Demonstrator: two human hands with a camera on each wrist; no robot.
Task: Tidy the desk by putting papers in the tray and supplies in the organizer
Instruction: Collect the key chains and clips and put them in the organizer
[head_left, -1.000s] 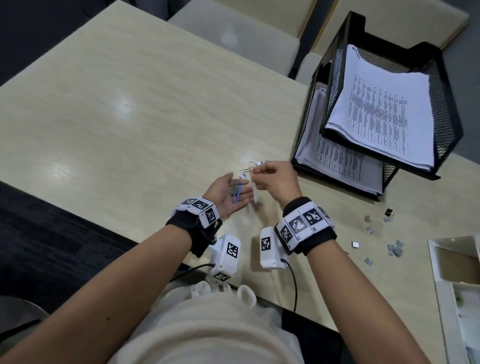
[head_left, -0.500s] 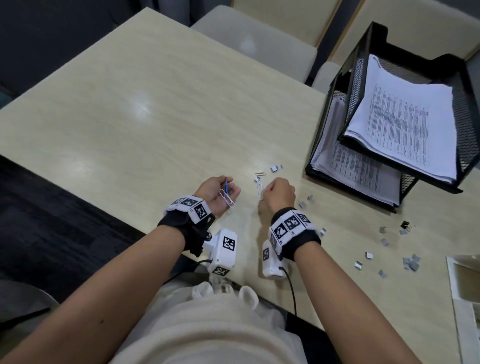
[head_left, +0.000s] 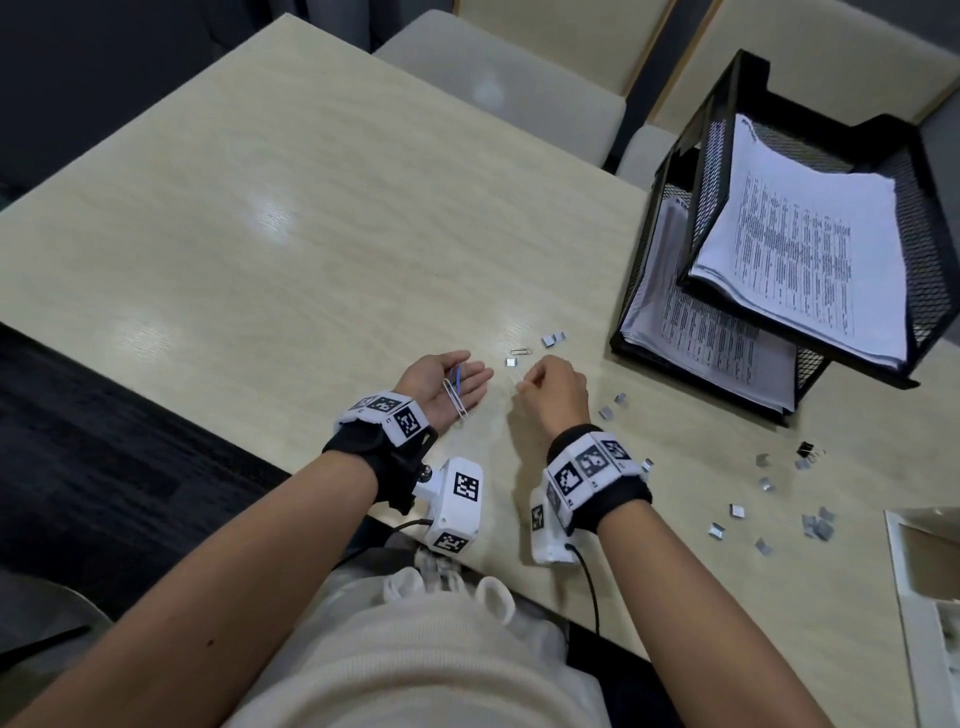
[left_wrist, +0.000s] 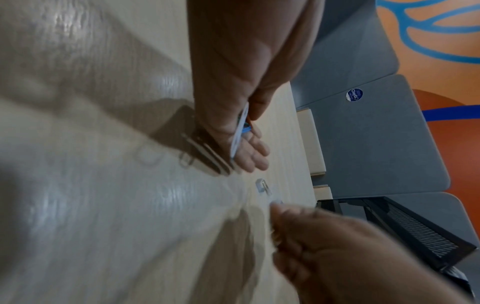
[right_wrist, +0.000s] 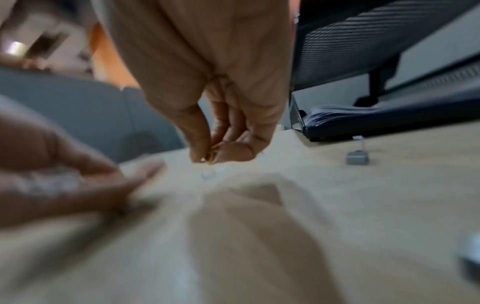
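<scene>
A: Currently, which items are hard to make out?

B: What the right hand (head_left: 551, 396) holds. Its grip is narrow, thumb and forefinger pinched on a small thin thing. The head view shows a pale sliver at the fingertips; the right wrist view shows a blurred yellowish glint (right_wrist: 209, 156) there. Its kind cannot be told.

A: And the left hand (head_left: 448, 383)?

B: Its grip is wide, palm up, resting on the bench (head_left: 260, 218). A white paper clip (head_left: 455, 398) and a blue paper clip (head_left: 458, 376) lie across the palm. The left wrist view shows them edge-on only.

A: What lies near the grips?

B: A metal paper clip (head_left: 521, 352) just beyond the right grip, and staple pieces (head_left: 550, 340) scattered beyond and to the right. A black binder clip (head_left: 806, 450) lies well right. The paper tray (head_left: 675, 171), holding papers (head_left: 800, 260), stands far right; the white organizer (head_left: 904, 577) is cut off at the frame edge.
</scene>
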